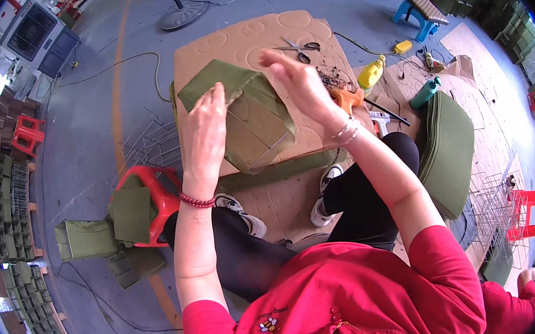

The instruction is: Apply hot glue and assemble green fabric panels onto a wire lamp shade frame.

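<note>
- Had the olive-green, angular fabric piece with thin wire at its edges (260,131) on the brown cardboard work surface (239,35), directly under the left fingertips and just beside the right hand, left of it.
- Reached the bare left hand (204,124) forward over the piece's left side, back of the hand upward, fingers pointing away from the body, dark red beaded bracelet (197,201) at the wrist.
- Held the bare right hand (301,87) raised near the piece's right edge, forearm slanting inward, pale bracelet (346,131) at the wrist, fingers angled toward the left.
- Closed the left fingers side by side, thumb near them, on the upper fold of the fabric.
- Bent the right fingers partly, thumb near them; could not tell, through blur, how far apart or whether around anything.
- Had black-handled metal scissors (303,56) lying near the right fingers, beyond the fabric piece.
</note>
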Demonstrator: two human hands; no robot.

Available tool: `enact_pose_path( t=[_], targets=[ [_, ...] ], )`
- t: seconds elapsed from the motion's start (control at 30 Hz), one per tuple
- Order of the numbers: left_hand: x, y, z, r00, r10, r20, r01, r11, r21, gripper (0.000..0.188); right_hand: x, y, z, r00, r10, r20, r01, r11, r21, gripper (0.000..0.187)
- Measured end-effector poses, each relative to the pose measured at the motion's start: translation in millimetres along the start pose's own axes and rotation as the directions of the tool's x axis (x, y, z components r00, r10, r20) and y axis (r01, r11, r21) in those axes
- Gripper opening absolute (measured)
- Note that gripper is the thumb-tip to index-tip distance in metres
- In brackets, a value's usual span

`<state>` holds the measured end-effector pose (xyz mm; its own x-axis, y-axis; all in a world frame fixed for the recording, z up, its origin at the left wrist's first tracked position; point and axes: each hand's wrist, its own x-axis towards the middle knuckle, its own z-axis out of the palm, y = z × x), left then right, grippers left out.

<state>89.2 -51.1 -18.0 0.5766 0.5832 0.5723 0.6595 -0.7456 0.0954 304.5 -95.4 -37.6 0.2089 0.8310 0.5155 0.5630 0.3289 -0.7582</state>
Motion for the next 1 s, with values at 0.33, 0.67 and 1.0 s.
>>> enact_pose_path(
  t=[0.33,0.67,1.0],
  targets=[
    [7.9,6.2,-6.9,0.98,-0.195,-0.041,0.172,0.93,-0.324,0.032,-106.8,146.0,-50.5,0.873,0.37,-0.318,-0.487,0.619,-0.616,0.062],
    [13.8,-5.3,7.9,0.936,-0.347,-0.056,0.301,0.874,-0.381,0.031,-122.8,196.1,-56.0,0.53,0.743,-0.409,-0.746,0.637,0.192,0.052],
    [1.4,-7.8,-4.5,0.951,-0.308,0.021,0.304,0.922,-0.239,0.03,-123.3,77.1,-99.1,0.836,0.546,-0.05,-0.262,0.478,0.839,0.054]
  ],
)
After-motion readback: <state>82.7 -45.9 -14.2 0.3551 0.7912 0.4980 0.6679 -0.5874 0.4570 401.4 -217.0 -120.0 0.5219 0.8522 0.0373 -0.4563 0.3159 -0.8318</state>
